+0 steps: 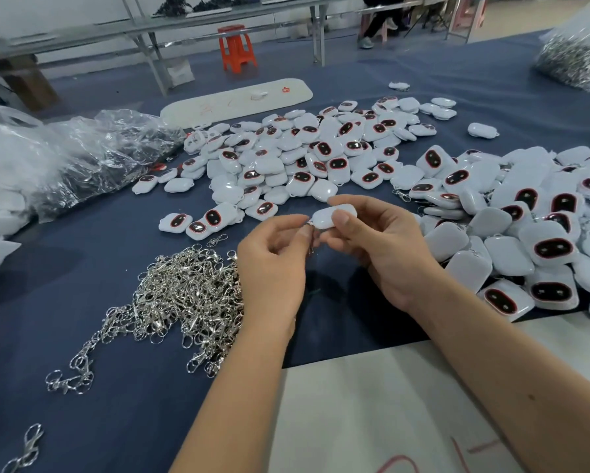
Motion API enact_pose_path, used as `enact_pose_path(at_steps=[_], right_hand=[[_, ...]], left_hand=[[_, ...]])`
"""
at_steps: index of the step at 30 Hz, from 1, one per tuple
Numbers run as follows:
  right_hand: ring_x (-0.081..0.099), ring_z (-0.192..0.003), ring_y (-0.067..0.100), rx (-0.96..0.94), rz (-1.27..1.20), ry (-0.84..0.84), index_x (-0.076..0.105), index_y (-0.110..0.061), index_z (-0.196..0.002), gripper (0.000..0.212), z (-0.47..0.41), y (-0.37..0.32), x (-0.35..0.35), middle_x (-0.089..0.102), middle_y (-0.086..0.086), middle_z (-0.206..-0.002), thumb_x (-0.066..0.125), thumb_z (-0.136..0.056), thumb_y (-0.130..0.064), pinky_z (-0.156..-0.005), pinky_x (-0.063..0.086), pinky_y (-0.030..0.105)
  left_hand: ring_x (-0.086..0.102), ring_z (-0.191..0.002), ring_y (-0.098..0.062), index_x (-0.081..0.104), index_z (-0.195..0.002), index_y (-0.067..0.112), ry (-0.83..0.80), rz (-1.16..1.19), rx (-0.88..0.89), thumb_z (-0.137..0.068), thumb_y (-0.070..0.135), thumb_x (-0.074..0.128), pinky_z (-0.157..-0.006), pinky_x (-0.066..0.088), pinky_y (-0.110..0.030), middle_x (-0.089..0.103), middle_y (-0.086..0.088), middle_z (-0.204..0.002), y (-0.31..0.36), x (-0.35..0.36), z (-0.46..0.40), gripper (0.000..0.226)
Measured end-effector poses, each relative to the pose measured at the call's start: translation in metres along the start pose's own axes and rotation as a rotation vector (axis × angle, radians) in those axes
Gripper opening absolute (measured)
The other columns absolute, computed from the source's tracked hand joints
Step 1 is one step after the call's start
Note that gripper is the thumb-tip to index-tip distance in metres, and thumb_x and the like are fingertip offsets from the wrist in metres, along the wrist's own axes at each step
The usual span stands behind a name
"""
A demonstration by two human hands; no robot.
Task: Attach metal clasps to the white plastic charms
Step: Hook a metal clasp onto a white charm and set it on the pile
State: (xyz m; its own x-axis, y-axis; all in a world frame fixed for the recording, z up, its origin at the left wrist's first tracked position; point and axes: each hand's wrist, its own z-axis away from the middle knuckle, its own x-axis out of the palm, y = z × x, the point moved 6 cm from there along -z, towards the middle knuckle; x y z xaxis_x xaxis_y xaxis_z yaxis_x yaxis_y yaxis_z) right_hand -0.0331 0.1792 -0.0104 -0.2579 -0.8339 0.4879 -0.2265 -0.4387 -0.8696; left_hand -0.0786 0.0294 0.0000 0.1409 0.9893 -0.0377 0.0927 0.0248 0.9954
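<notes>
My right hand (pixel 379 244) grips a white plastic charm (pixel 331 216) between thumb and fingers above the blue table. My left hand (pixel 273 264) pinches a small metal clasp (pixel 310 230) at the charm's left end; most of the clasp is hidden by my fingers. A loose heap of silver clasps (pixel 184 295) lies left of my left hand. Several white charms with dark red-rimmed ovals (pixel 304 158) are spread across the middle of the table, and a denser pile of charms (pixel 525 227) lies to the right.
Crumpled clear plastic bags (pixel 65 155) sit at the left. A bag of metal parts (pixel 573 59) stands at the far right. A long white board (pixel 235 100) lies behind the charms. White paper (pixel 372 404) covers the near table edge. An orange stool (pixel 235 47) stands beyond.
</notes>
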Motion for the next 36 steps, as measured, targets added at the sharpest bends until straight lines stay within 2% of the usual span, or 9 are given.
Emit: enact_pose_path(at_steps=[4, 9, 13, 17, 23, 28, 30, 33, 36], right_hand=[[0.076, -0.079, 0.018, -0.017, 0.003, -0.04, 0.072, -0.008, -0.117, 0.038, 0.001, -0.004, 0.002, 0.077, 0.016, -0.1, 0.078, -0.082, -0.022, -0.064, 0.058, 0.019], [0.067, -0.069, 0.017, -0.034, 0.103, -0.047, 0.07, -0.01, -0.114, 0.041, 0.0, -0.003, 0.005, 0.069, 0.028, -0.106, 0.078, -0.08, -0.03, -0.054, 0.052, 0.022], [0.067, -0.066, 0.016, -0.02, 0.115, -0.028, 0.071, -0.01, -0.108, 0.039, 0.0, -0.001, 0.004, 0.075, 0.014, -0.098, 0.079, -0.077, -0.032, -0.053, 0.052, 0.021], [0.069, -0.065, 0.016, -0.014, 0.105, -0.02, 0.07, -0.008, -0.105, 0.037, 0.0, 0.0, 0.004, 0.077, 0.015, -0.092, 0.08, -0.076, -0.03, -0.054, 0.052, 0.021], [0.069, -0.064, 0.016, -0.023, 0.121, 0.001, 0.072, -0.008, -0.1, 0.039, -0.001, 0.0, 0.001, 0.076, 0.016, -0.087, 0.082, -0.073, -0.034, -0.054, 0.052, 0.02], [0.069, -0.064, 0.017, -0.031, 0.182, 0.034, 0.071, -0.007, -0.099, 0.036, -0.001, 0.002, -0.001, 0.076, 0.013, -0.083, 0.081, -0.076, -0.033, -0.054, 0.052, 0.021], [0.07, -0.066, 0.016, -0.027, 0.139, 0.039, 0.07, -0.006, -0.104, 0.038, -0.001, 0.0, -0.002, 0.076, 0.012, -0.086, 0.079, -0.077, -0.031, -0.055, 0.052, 0.02], [0.069, -0.067, 0.014, -0.009, 0.046, -0.006, 0.069, -0.006, -0.114, 0.041, -0.001, -0.001, -0.001, 0.076, 0.012, -0.096, 0.077, -0.079, -0.026, -0.054, 0.052, 0.018], [0.069, -0.067, 0.014, -0.003, 0.024, -0.057, 0.069, -0.008, -0.119, 0.04, -0.001, -0.001, 0.002, 0.075, 0.013, -0.1, 0.076, -0.082, -0.021, -0.054, 0.051, 0.018]], left_hand=[[0.072, -0.076, -0.013, 0.074, -0.091, 0.009, -0.105, 0.394, -0.252, -0.099, 0.006, 0.062, -0.07, 0.058, -0.023, 0.077, -0.007, -0.084, -0.008, 0.011, 0.001, 0.014], [0.074, -0.077, -0.017, 0.074, -0.086, 0.009, -0.051, 0.466, -0.268, -0.096, 0.001, 0.064, -0.069, 0.058, -0.021, 0.076, -0.009, -0.079, -0.009, 0.005, -0.002, 0.016], [0.074, -0.075, -0.018, 0.076, -0.086, 0.011, 0.037, 0.341, -0.103, -0.09, -0.003, 0.07, -0.074, 0.058, -0.026, 0.075, -0.011, -0.073, -0.005, -0.002, -0.005, 0.016], [0.074, -0.074, -0.018, 0.077, -0.082, 0.015, 0.054, 0.24, -0.001, -0.087, -0.004, 0.073, -0.08, 0.06, -0.032, 0.076, -0.008, -0.073, -0.003, -0.006, -0.008, 0.02], [0.069, -0.078, -0.007, 0.076, -0.084, 0.022, -0.016, -0.384, 0.446, -0.087, 0.003, 0.074, -0.078, 0.057, -0.027, 0.073, 0.013, -0.079, 0.022, -0.009, -0.007, 0.019], [0.066, -0.082, -0.016, 0.076, -0.089, 0.015, -0.066, -0.654, 0.705, -0.087, 0.003, 0.068, -0.079, 0.051, -0.035, 0.072, 0.004, -0.085, 0.033, -0.001, 0.002, 0.014], [0.068, -0.082, -0.011, 0.077, -0.089, 0.017, -0.023, -0.554, 0.604, -0.087, 0.004, 0.071, -0.081, 0.053, -0.03, 0.073, 0.008, -0.085, 0.03, -0.002, 0.001, 0.014], [0.073, -0.079, -0.013, 0.078, -0.088, 0.017, 0.067, -0.123, 0.207, -0.089, 0.003, 0.074, -0.082, 0.06, -0.033, 0.076, 0.002, -0.079, 0.011, -0.007, -0.006, 0.015], [0.072, -0.077, -0.016, 0.076, -0.088, 0.014, -0.001, 0.26, -0.109, -0.094, 0.002, 0.068, -0.074, 0.059, -0.026, 0.076, -0.005, -0.076, -0.005, 0.002, -0.006, 0.015]])
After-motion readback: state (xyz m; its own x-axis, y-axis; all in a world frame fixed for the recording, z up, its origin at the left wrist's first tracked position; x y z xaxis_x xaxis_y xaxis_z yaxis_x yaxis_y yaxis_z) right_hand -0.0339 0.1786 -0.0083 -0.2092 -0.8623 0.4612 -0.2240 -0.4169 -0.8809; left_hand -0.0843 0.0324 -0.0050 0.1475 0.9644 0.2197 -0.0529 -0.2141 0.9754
